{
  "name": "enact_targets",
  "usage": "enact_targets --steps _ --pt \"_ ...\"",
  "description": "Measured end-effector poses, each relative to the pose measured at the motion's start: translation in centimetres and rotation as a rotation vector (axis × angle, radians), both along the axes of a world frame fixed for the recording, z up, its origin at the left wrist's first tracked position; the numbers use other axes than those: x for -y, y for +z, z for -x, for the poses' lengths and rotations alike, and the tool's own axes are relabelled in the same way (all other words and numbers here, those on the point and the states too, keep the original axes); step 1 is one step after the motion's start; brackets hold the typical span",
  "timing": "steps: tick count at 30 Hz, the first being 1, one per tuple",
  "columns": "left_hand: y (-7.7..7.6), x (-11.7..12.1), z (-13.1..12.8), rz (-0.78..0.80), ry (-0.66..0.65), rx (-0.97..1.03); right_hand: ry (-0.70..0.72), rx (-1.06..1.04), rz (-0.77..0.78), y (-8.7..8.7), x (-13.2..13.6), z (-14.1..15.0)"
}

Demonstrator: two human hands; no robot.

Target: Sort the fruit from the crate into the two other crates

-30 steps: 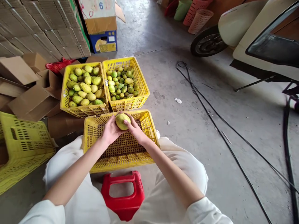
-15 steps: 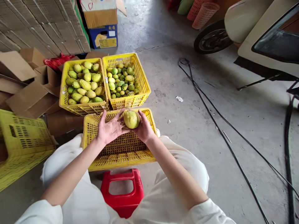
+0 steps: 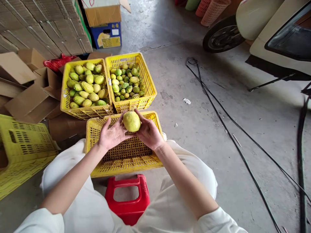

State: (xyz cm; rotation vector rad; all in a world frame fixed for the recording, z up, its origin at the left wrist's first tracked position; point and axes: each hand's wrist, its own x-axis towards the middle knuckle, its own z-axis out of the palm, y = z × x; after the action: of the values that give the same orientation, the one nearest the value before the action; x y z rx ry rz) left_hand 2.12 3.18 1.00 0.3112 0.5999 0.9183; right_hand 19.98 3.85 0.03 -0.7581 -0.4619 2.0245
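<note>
A round yellow-green melon (image 3: 132, 121) is between my hands, above a yellow plastic crate (image 3: 121, 163). My left hand (image 3: 112, 133), palm up, has its fingertips at the melon's left side and underside; part of them is hidden behind it. From the right, my right hand (image 3: 149, 133) grips the melon with thumb and fingers. Beyond this crate stand two more yellow crates. The left crate (image 3: 86, 111) holds several larger yellow-green fruits (image 3: 87, 86), and the right crate (image 3: 136, 105) several smaller, greener ones (image 3: 125, 85).
A red plastic stool (image 3: 127, 207) stands between my knees. Folded cardboard boxes (image 3: 30, 102) and another yellow crate (image 3: 24, 145) lie to the left. Black cables (image 3: 218, 111) run over the floor at right, near a parked vehicle (image 3: 264, 42). A blue carton (image 3: 107, 36) stands at the back.
The melon has shifted a little left and turned, showing a different side. It is now closer to my left hand, and my right hand has followed it.
</note>
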Motion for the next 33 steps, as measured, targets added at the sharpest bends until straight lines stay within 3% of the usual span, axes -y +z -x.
enact_targets --steps 7,15,21,28,33 --pt "-0.9 -0.4 -0.5 0.058 0.089 -0.263 0.01 0.01 -0.016 0.0 0.0 -0.1" --pt "-0.4 -0.7 -0.3 0.32 0.17 -0.247 0.051 -0.014 0.0 -0.2 0.1 -0.3" --pt "-0.2 -0.8 0.2 0.323 0.018 -0.175 0.017 -0.134 0.085 0.3 0.0 -0.3" --pt "1.0 -0.9 0.1 0.353 0.262 -0.168 -0.02 -0.102 0.066 0.3 -0.1 -0.4" --pt "0.7 -0.9 0.1 0.246 0.163 -0.233 -0.035 0.044 0.018 0.2 0.0 -0.1"
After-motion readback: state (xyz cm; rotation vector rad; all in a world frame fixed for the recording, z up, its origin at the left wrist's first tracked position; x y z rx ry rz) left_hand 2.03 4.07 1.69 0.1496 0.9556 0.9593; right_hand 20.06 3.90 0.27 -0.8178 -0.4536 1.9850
